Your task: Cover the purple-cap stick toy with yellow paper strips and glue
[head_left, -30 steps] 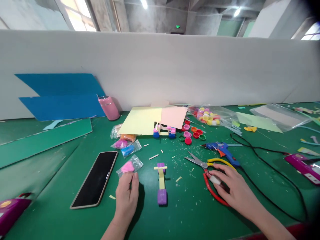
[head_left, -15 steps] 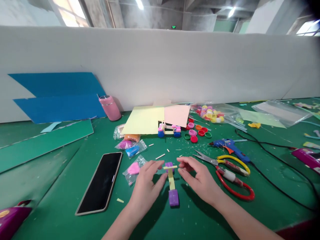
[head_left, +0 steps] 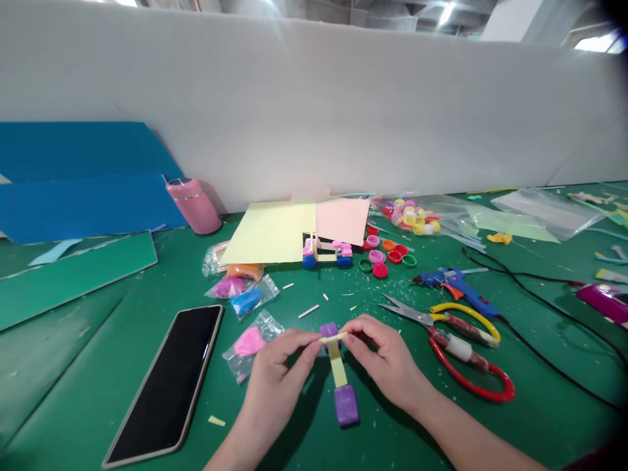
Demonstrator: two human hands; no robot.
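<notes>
On the green table lies a small handmade piece: a pale yellow strip [head_left: 337,364] joins a purple clay block [head_left: 346,405] at the near end and a smaller purple block [head_left: 329,330] at the far end. Across the strip's far end runs a short pale yellow crossbar [head_left: 333,338]. My left hand [head_left: 280,376] pinches the crossbar's left tip between thumb and fingers. At its right tip, my right hand [head_left: 387,362] does the same. A small model with blue wheels and pink parts [head_left: 327,252] stands farther back.
Scissors with yellow and red handles [head_left: 454,347] and a blue glue gun [head_left: 456,288] lie right. A phone [head_left: 167,386] and bagged pink clay [head_left: 250,341] lie left. Behind are bottle caps [head_left: 377,256], yellow paper [head_left: 272,232] and a pink bottle [head_left: 195,206].
Both hands have closed in from beside the crossbar and now grip its two tips. The camera view has tilted down and shifted slightly.
</notes>
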